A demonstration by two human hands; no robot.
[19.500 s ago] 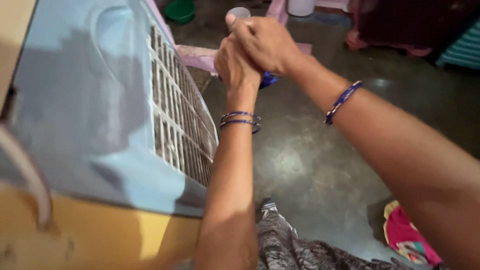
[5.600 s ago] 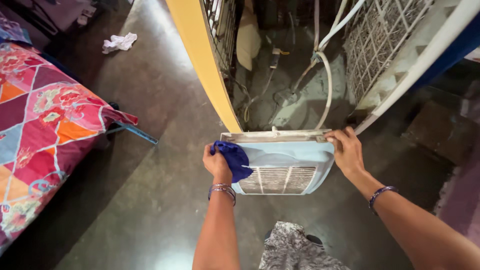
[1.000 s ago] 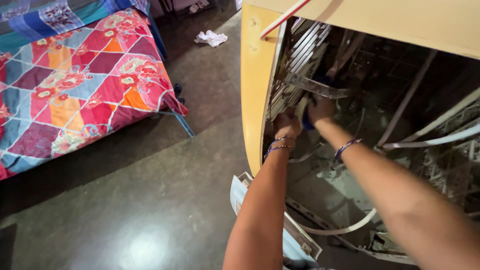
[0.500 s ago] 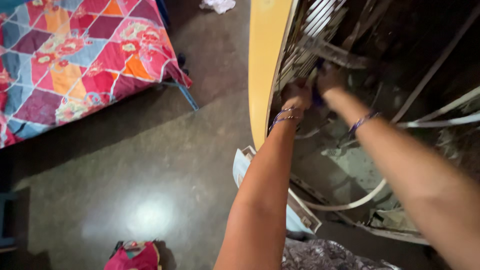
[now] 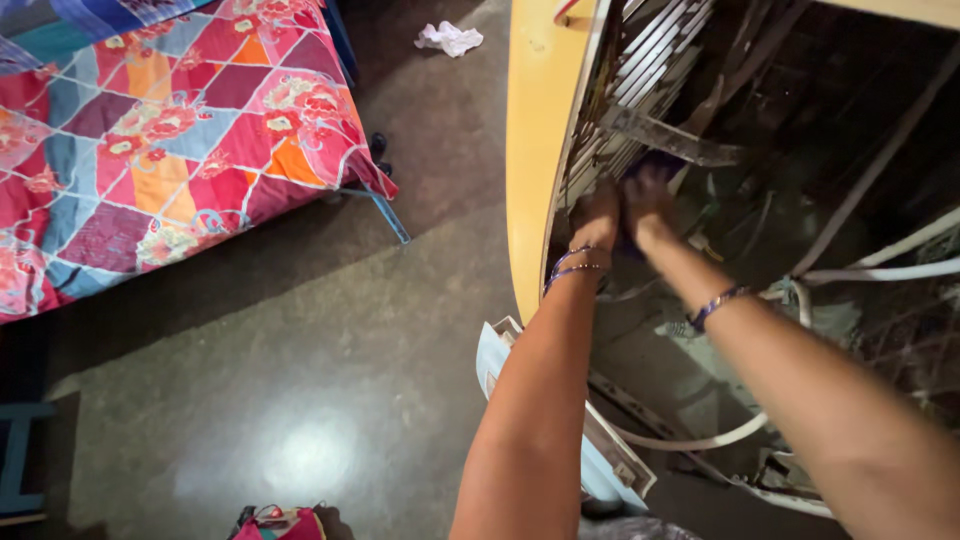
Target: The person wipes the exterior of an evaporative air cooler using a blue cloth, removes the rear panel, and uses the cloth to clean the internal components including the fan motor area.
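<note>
Both my hands reach into the open back of a yellow air cooler (image 5: 535, 150). My right hand (image 5: 648, 198) presses a dark blue cloth (image 5: 657, 161) up against a dusty metal bracket (image 5: 680, 145) below the white slatted fan blades (image 5: 655, 50). My left hand (image 5: 597, 215) sits right beside it, against the inside of the yellow wall; its fingers are hidden. Both wrists carry blue bangles.
A removed light-blue panel (image 5: 600, 455) leans at the cooler's base by my left arm. White hoses (image 5: 690, 440) and wires run inside. A bed with a patchwork quilt (image 5: 150, 120) stands at the left, and a white rag (image 5: 450, 38) lies on the dark floor.
Over the last second my hands stay at the same bracket inside the cooler, shifting slightly lower. The view has tilted down and steadied.
</note>
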